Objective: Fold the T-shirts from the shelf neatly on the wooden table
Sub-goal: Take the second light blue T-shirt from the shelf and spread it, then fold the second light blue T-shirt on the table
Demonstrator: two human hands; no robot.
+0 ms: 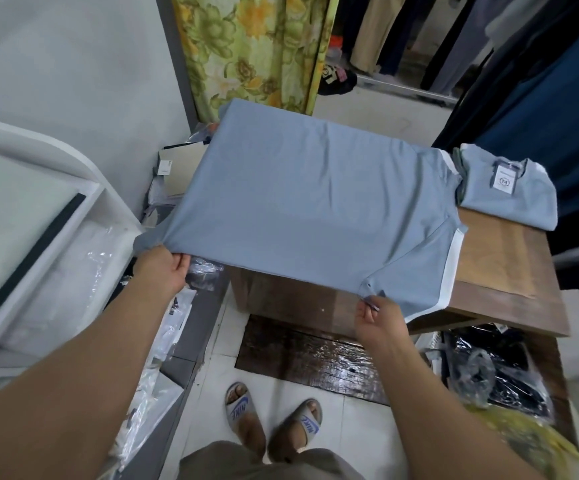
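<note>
A light blue T-shirt [302, 199] with white sleeve trim lies spread flat over the wooden table [502, 271], its left part hanging past the table's left edge. My left hand [165, 271] grips the shirt's near left corner. My right hand [378, 322] pinches the near edge by the sleeve. A second, folded blue T-shirt [509, 192] with a white tag lies at the table's far right corner.
A white shelf [28, 216] with plastic-wrapped items stands to my left. Plastic bags with dark clothes [499, 372] lie on the floor at right. A floral curtain [250, 50] and hanging clothes are beyond the table. My sandalled feet stand on white tiles below.
</note>
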